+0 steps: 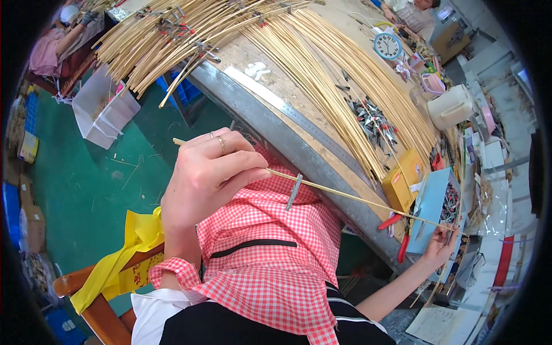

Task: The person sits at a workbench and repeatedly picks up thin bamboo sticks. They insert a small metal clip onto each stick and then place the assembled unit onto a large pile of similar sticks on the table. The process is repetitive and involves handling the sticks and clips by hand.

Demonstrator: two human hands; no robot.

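Observation:
A thin bamboo stick [339,194] slants across in front of me, from upper left to lower right. My left hand [210,169] is closed around it near its left end, which pokes out behind the knuckles. Just right of that hand, a grey metal clip [294,192] hangs on the stick. At the far right, my right hand [441,246] has its fingers pinched on the stick's other end, beside a light blue box [428,198] of small red and dark clips. Red-handled pliers [404,244] lie at the box's near side.
Many bamboo sticks [328,86] cover the workbench, with a steel ruler [305,118] along its edge. Loose clips [374,123], a yellow box [401,179], a kettle [451,107] and a clock [387,46] stand beyond. A yellow cloth [123,253] drapes a wooden chair. Other people sit behind.

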